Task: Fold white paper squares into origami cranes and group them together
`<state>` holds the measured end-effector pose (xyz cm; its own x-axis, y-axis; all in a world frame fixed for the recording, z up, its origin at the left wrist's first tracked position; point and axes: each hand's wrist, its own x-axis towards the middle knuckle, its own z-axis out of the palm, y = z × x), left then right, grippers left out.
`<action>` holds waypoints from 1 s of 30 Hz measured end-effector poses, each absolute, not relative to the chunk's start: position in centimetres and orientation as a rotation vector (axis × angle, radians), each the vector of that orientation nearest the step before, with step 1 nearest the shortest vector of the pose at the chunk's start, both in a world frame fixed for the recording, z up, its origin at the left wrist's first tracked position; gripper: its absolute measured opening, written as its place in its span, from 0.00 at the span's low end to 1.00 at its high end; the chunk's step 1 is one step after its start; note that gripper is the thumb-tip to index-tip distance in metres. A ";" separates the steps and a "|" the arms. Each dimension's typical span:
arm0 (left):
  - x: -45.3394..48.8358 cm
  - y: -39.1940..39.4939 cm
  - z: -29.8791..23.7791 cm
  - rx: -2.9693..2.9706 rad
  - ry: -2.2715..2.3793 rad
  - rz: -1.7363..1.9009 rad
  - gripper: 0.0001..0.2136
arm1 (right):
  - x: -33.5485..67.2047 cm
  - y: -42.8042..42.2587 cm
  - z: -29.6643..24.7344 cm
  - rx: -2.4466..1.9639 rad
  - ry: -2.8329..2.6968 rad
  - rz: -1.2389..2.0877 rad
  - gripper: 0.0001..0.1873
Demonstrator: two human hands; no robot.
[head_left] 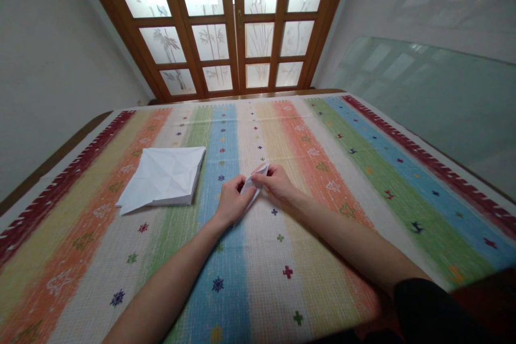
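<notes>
Working with both hands near the middle of the table, you have a small white paper (249, 183) raised between your fingers, its narrow tip angled toward 1 o'clock. Clock reference: your hands at the centre, 12 toward the paned doors (238, 54). Left hand (230, 200), arm entering from 7 o'clock: closed in a pinch on the paper's near-left part, thumb on the side facing you. Right hand (279, 184), arm entering from 4 o'clock with a dark sleeve (433, 309): likewise pinching, thumb and fingers gripping the upper right end. The hands are close together; whether their fingertips touch cannot be told, and the fingers hide most of the paper, so its layers and exact shape are unclear. At 9 o'clock, well apart from your left hand, a pile of white paper (169, 174) lies on the striped tablecloth (226, 309); its upper face is creased, its right side shows some thickness, and one corner juts out toward 8 o'clock. Step in hand, by judgement: shaping or pressing a fold, both hands sharing the hold. Next move, by judgement: it calls for the left pinch to keep the paper steady while the right thumb runs along the edge with light, even pressure, since thin paper could slip or crease off-line.
</notes>
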<state>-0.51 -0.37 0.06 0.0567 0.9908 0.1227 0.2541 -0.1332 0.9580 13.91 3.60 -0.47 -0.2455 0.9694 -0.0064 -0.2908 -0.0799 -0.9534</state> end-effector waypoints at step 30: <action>-1.1 -0.3 0.0 1.607 1.481 1.233 0.16 | 14.8 4.5 -0.3 -0.856 -1.026 1.642 0.32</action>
